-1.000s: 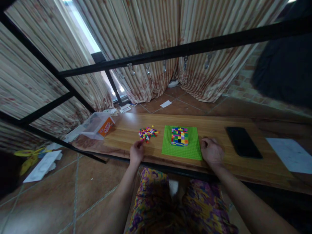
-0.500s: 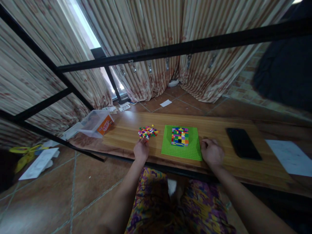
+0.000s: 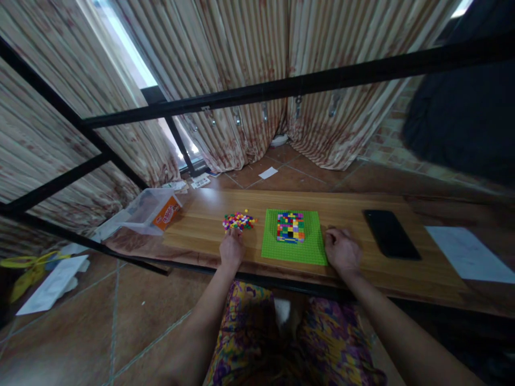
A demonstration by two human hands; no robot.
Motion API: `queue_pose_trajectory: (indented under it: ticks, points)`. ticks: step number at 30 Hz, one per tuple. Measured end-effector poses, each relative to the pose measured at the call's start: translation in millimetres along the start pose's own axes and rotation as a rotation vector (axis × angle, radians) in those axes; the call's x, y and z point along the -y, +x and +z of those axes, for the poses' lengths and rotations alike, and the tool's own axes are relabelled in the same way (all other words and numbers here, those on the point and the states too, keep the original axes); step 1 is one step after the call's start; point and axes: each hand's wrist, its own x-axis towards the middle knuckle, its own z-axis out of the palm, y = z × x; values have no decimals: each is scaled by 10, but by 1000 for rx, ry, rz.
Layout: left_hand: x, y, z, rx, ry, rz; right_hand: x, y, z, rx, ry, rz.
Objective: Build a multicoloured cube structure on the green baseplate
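A green baseplate (image 3: 293,249) lies on the wooden table (image 3: 350,203), with a block of multicoloured small bricks (image 3: 290,226) built on its far half. A loose pile of small coloured bricks (image 3: 238,221) sits just left of the plate. My left hand (image 3: 231,249) rests at the near edge of that pile, fingers curled down toward it. My right hand (image 3: 341,251) lies on the table at the plate's right edge, fingers loosely curled; I cannot see anything in it.
A black phone (image 3: 391,234) lies on the table to the right, a white sheet (image 3: 466,253) beyond it. A clear plastic box (image 3: 148,212) with an orange label lies on the floor at left. Black frame bars cross above; curtains hang behind.
My left hand has shifted right and forward to the near edge of the loose brick pile. My right hand stays beside the plate. The view has tilted slightly.
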Motion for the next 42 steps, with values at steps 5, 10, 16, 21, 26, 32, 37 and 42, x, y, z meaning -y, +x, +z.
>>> queue_pose_trajectory:
  ticks: [5,10,16,21,26,32,37,42]
  points:
    - [-218,100,24,-5,-99,90,15,2,-5,4,17,19]
    - [-616,286,56,32,-250,247,30,1,-18,-4,20,15]
    - [-908,444,139,95,-362,312,34,7,-26,-8,34,-3]
    - [-966,511,203,117,-403,287,18,11,-2,-4,38,3]
    - [-1003,560,226,122,-421,251,11,12,12,-5,41,3]
    - [-1022,550,195,130,-432,216,29,13,-7,-1,48,4]
    - [-1038,516,147,138,-452,198,37,13,-16,1,50,3]
    - [-1061,503,138,123,-494,166,33,8,-18,-1,46,4]
